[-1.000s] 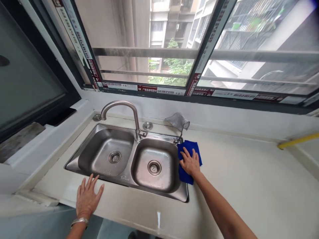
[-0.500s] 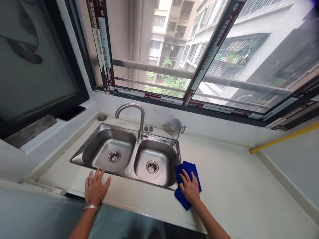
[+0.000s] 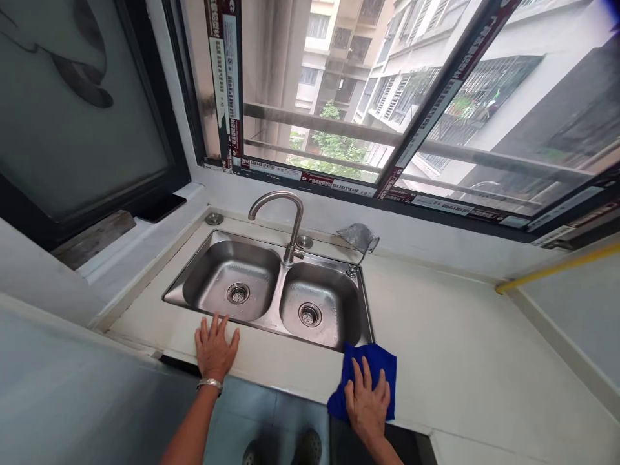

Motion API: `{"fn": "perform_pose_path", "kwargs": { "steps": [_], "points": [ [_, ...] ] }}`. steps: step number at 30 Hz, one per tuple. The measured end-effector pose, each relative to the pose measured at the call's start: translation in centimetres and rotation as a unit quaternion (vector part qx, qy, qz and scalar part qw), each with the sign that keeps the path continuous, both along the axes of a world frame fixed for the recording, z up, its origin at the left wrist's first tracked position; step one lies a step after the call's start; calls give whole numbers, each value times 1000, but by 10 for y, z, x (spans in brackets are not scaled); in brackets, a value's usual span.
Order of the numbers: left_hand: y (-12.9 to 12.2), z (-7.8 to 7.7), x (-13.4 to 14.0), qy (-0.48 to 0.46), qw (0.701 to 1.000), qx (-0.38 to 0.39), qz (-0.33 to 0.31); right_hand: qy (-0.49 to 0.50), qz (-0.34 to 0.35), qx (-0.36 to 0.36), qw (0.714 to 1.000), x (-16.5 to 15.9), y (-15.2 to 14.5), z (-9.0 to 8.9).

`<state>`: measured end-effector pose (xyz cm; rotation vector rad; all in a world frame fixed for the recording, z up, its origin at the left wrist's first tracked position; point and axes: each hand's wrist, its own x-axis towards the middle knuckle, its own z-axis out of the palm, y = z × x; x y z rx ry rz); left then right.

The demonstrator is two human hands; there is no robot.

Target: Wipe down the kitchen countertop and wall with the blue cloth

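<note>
Right hand [image 3: 368,402] splayed over the blue cloth [image 3: 380,354], palm down, not gripping; left hand [image 3: 216,349], fingers spread and holding nothing, rests at nine o'clock from it. Even, flat pressure should serve best here. Sink [image 3: 275,313] rim meets the cloth around eleven, the countertop [image 3: 465,342] drops off at six, runs wide towards two.

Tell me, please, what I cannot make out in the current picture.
In the head view:
Counter under the blue cloth: hidden by that cloth.
Middle of the blue cloth: hidden by the right hand.
Sink, near right corner: covered by the blue cloth.
Shoes: cut off by the bottom edge.
Yellow pipe: cut off by the right edge.
Small print on the window stickers: too small to read.
</note>
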<state>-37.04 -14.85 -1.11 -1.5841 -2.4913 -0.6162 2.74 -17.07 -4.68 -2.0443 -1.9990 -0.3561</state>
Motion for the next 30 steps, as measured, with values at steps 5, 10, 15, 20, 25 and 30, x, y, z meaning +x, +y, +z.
{"fn": "perform_pose_path", "kwargs": {
  "steps": [5, 10, 15, 20, 25, 30],
  "points": [
    [-2, 0, -2, -7, 1000, 10, -8, -11, 77, -36, 996, -70, -8, 6],
    [-4, 3, -2, -24, 999, 22, -10, 34, 209, -111, 971, -149, 3, 17],
    [-6, 7, -3, -59, 998, 21, -14, 112, 334, -199, 915, -230, 14, 50],
    [-5, 7, -6, -84, 996, 27, -21, 117, 441, -248, 855, -254, 14, 77],
    [-1, 2, -6, -67, 997, 42, -12, 123, 460, -243, 845, -199, 10, 75],
    [3, 7, -5, -57, 998, 3, -12, 130, 403, -227, 877, -119, 8, 62]
  ]
}}
